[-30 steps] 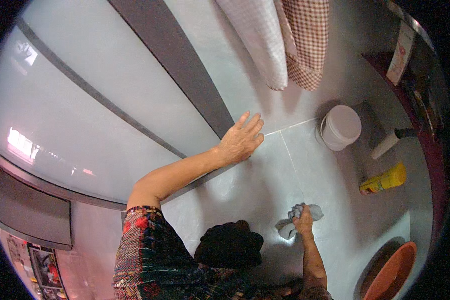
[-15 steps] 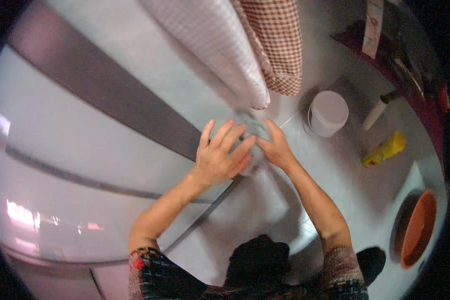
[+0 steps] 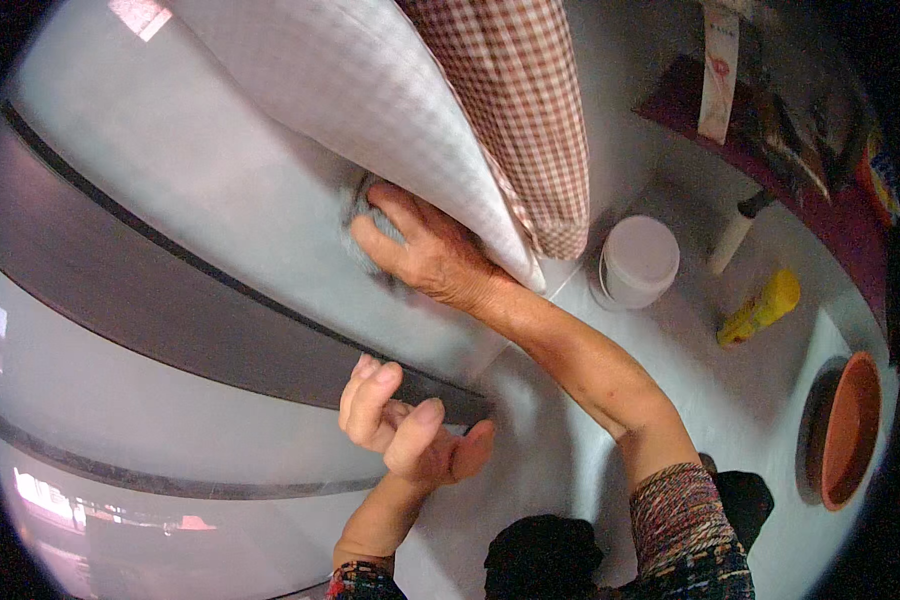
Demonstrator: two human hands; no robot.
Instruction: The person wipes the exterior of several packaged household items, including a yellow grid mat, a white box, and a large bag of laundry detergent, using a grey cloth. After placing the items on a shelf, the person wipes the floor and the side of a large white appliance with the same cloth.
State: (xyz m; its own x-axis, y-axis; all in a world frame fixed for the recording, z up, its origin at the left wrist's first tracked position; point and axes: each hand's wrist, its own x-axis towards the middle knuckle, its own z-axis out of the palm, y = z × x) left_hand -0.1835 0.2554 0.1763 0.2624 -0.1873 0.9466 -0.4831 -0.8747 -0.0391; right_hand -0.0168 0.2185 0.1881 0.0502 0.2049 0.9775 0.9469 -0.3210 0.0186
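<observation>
My right hand (image 3: 432, 248) reaches under a hanging checked cloth and presses a crumpled grey rag (image 3: 358, 205) against a glossy white panel (image 3: 260, 220). The rag is blurred and partly hidden by the fingers. My left hand (image 3: 415, 430) is held palm up and empty, its fingers curled but apart, in front of the panel's lower edge. A dark grey band (image 3: 170, 310) crosses the white surface beside it. The pale checked cloth (image 3: 370, 100) and a brown-and-white checked cloth (image 3: 530, 120) hang down just above my right wrist.
On the light tiled floor at the right stand a white lidded bucket (image 3: 638, 262), a yellow bottle (image 3: 760, 308) and an orange basin (image 3: 850, 430). Behind them, a dark red ledge (image 3: 750, 165) holds assorted items. My dark shoes (image 3: 540, 555) show at the bottom.
My right hand has moved left and up onto the white panel with the rag. My left hand has come away from the rag, dropped lower and turned palm up.
</observation>
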